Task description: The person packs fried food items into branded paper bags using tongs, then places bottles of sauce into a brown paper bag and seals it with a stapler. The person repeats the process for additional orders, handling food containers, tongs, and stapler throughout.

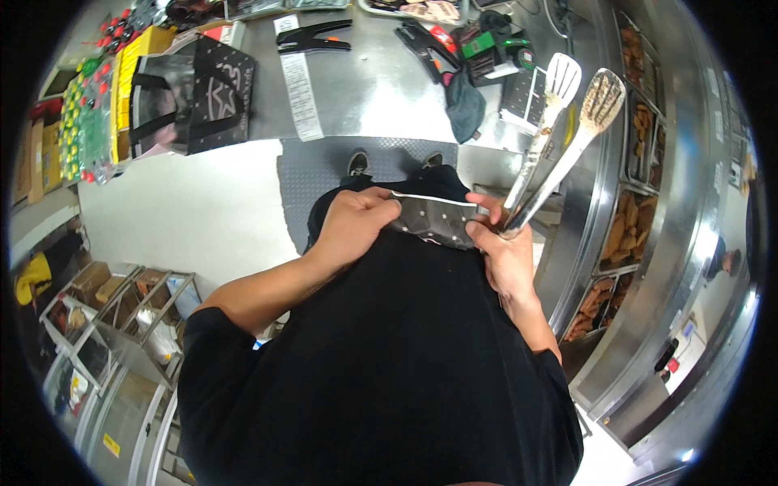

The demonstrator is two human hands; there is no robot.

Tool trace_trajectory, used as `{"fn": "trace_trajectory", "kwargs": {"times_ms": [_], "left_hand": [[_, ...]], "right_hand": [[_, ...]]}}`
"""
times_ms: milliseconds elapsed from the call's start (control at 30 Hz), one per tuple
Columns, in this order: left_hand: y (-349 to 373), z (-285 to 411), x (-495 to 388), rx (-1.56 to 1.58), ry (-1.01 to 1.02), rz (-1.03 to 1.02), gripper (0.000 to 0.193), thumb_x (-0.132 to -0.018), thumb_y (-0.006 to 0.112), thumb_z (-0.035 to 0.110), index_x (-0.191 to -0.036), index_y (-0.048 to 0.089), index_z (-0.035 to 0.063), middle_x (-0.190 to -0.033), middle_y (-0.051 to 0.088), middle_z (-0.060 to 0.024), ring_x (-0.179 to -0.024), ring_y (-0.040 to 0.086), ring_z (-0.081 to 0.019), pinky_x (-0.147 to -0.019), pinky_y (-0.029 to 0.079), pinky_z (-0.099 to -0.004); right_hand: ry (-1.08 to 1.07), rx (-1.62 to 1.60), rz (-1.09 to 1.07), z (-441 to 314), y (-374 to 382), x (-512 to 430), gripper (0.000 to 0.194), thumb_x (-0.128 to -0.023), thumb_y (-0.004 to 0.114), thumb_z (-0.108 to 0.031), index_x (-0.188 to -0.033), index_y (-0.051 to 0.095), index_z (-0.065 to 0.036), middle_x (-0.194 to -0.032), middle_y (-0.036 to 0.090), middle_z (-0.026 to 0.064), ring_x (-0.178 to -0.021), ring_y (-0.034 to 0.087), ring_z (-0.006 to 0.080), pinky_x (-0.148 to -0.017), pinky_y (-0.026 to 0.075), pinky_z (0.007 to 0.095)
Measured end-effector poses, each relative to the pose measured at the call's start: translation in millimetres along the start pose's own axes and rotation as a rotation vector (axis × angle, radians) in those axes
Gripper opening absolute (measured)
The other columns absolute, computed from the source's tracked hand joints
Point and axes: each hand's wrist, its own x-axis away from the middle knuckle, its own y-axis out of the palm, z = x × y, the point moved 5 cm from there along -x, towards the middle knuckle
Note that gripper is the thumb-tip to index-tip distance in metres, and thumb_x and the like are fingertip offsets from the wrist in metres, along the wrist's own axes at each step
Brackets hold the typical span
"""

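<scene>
A small black paper bag point(434, 222) with white stars and a white rim is stretched between my two hands, close to my shirt. The thumb and fingers of my left hand point(358, 222) pinch its left end. At the other end, my right hand point(507, 261) has the bag's edge at its thumb and forefinger. That same hand also grips a pair of metal tongs point(556, 172) by the hinged end. The slotted heads of the tongs point up and away to the right, smeared with brown residue.
A steel counter point(371, 91) ahead carries a black carrier bag point(222, 97), a printed paper strip point(302, 97), black clips point(313, 37) and a dark cap point(465, 106). Trays of fried food point(626, 228) line the right. Bottles point(85, 133) stand left; a metal rack point(121, 316) is behind.
</scene>
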Motion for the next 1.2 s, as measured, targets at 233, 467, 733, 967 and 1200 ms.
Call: {"fn": "trace_trajectory", "kwargs": {"times_ms": [233, 467, 733, 967, 1200], "left_hand": [[4, 11, -12, 0.089, 0.025, -0.042, 0.024, -0.099, 0.068, 0.011, -0.09, 0.08, -0.0074, -0.105, 0.076, -0.0087, -0.096, 0.066, -0.0141, -0.088, 0.051, -0.0286], [5, 15, -9, -0.217, 0.151, -0.061, 0.023, -0.09, 0.07, 0.011, -0.08, 0.077, -0.0087, -0.112, 0.079, -0.013, -0.092, 0.071, -0.0185, -0.08, 0.054, -0.0313], [-9, 34, -24, -0.446, 0.014, -0.122, 0.024, -0.091, 0.075, 0.019, -0.091, 0.075, -0.0053, -0.109, 0.077, -0.0151, -0.091, 0.072, -0.0198, -0.081, 0.055, -0.0335], [18, 95, 24, -1.095, 0.915, -0.261, 0.05, -0.093, 0.077, 0.039, -0.127, 0.069, 0.0041, -0.124, 0.072, -0.0137, -0.114, 0.071, -0.0347, -0.099, 0.056, -0.0439], [-101, 140, 33, -1.025, 0.565, -0.093, 0.024, -0.098, 0.069, 0.018, -0.118, 0.075, 0.0058, -0.099, 0.077, -0.0151, -0.093, 0.077, -0.0316, -0.079, 0.061, -0.0405]], "right_hand": [[-0.04, 0.026, 0.062, 4, -8, -4, 0.033, -0.088, 0.075, 0.011, -0.091, 0.05, -0.01, -0.125, 0.073, 0.0123, -0.089, 0.061, 0.0086, -0.078, 0.049, 0.0262], [0.041, 0.313, -0.195, -7, -10, -9, 0.029, -0.089, 0.075, 0.005, -0.086, 0.05, -0.009, -0.113, 0.078, 0.0154, -0.102, 0.067, 0.0145, -0.089, 0.051, 0.0314], [-0.372, 0.255, -0.394, 10, -9, -25, 0.045, -0.081, 0.089, 0.005, -0.085, 0.046, -0.008, -0.11, 0.075, 0.0207, -0.117, 0.07, 0.0272, -0.092, 0.06, 0.0383], [-0.483, 0.19, -0.406, 5, 21, -23, 0.039, -0.089, 0.083, 0.006, -0.085, 0.047, -0.007, -0.105, 0.075, 0.0217, -0.105, 0.074, 0.0289, -0.09, 0.06, 0.0394], [-0.499, 0.123, -0.334, -12, 22, -36, 0.034, -0.097, 0.08, -0.005, -0.091, 0.046, -0.007, -0.124, 0.076, 0.0248, -0.112, 0.072, 0.0284, -0.104, 0.055, 0.0442]]}}
